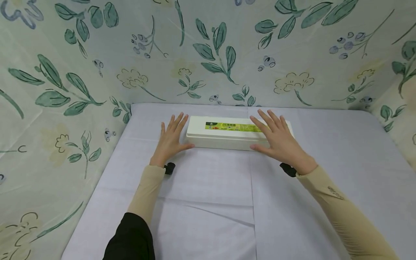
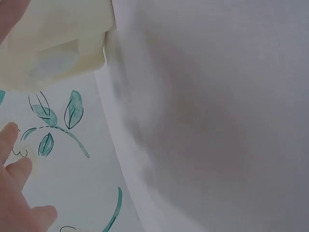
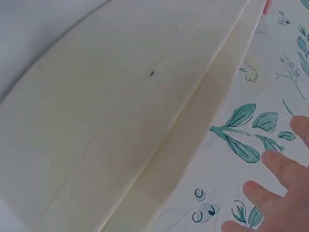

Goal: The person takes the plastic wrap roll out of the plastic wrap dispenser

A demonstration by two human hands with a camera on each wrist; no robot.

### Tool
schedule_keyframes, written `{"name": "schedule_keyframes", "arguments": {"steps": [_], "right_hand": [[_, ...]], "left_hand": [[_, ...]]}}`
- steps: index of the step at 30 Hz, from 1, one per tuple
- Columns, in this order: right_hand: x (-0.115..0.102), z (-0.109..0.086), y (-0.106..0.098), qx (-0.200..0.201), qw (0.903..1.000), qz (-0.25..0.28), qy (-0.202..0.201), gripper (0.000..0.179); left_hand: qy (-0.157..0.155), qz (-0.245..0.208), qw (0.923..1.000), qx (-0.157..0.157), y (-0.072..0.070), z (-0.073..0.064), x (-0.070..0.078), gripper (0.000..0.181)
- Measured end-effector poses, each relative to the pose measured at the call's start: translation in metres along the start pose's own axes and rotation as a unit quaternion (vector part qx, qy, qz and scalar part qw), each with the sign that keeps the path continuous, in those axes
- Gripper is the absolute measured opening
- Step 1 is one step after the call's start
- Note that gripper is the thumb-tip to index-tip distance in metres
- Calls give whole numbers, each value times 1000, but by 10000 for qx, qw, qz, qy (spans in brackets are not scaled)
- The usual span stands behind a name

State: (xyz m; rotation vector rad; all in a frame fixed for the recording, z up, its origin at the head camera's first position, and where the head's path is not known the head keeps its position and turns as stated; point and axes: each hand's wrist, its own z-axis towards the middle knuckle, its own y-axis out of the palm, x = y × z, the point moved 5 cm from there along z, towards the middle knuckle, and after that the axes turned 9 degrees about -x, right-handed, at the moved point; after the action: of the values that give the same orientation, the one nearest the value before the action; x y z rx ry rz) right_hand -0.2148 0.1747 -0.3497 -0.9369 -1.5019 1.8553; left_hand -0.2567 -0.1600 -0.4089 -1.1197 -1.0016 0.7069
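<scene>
A long white cling film box point(image 1: 221, 141) with a yellow-green label point(image 1: 234, 126) lies crosswise on the white cloth. My left hand point(image 1: 170, 139) is at its left end, fingers spread and straight, with the thumb tip at the front left corner. Over the right part of the box, my right hand point(image 1: 281, 141) spreads its fingers and covers the label's right end. In the left wrist view the end of the box point(image 2: 77, 53) shows beside several fingertips. The box's long plain side point(image 3: 120, 96) fills much of the right wrist view, with straight fingers point(image 3: 282, 169) beyond it.
White cloth point(image 1: 208, 187) with fold creases covers the table. Behind it and to the left hangs a curtain point(image 1: 208, 54) printed with leaves and flowers. A black wrist camera point(image 1: 169, 168) sits by the left wrist, another black device point(image 1: 287, 169) by the right.
</scene>
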Motion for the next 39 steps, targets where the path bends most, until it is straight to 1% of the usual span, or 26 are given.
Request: {"name": "schedule_keyframes", "arguments": {"steps": [3,8,12,17,20,24,29,34,39], "right_hand": [[-5,4,2,-1,9999,47,-137,86],[-11,10,5,-24,9994,144,-317,88],[-16,15,9,-73,9990,177,-415,88],[-22,22,13,-122,9981,252,-552,90],[-25,26,14,-141,9975,225,-651,92],[-29,32,16,-155,9968,202,-761,95],[-31,38,20,-290,9962,259,-781,97],[-33,41,23,-395,9959,253,-770,98],[-34,43,26,-436,9953,338,-798,98]], "left_hand": [[39,-191,9998,-19,2,2,0,113],[199,-582,9981,95,4,4,0,116],[296,-1116,9933,99,7,6,-2,117],[302,-1682,9853,-42,10,9,-4,118],[253,-1970,9799,-173,13,11,-4,119],[90,-2311,9723,-333,17,14,-6,119],[-4,-2736,9610,-389,22,18,-9,116],[-67,-2979,9534,-475,26,20,-10,115],[-189,-3121,9480,-592,28,21,-9,115]]}}
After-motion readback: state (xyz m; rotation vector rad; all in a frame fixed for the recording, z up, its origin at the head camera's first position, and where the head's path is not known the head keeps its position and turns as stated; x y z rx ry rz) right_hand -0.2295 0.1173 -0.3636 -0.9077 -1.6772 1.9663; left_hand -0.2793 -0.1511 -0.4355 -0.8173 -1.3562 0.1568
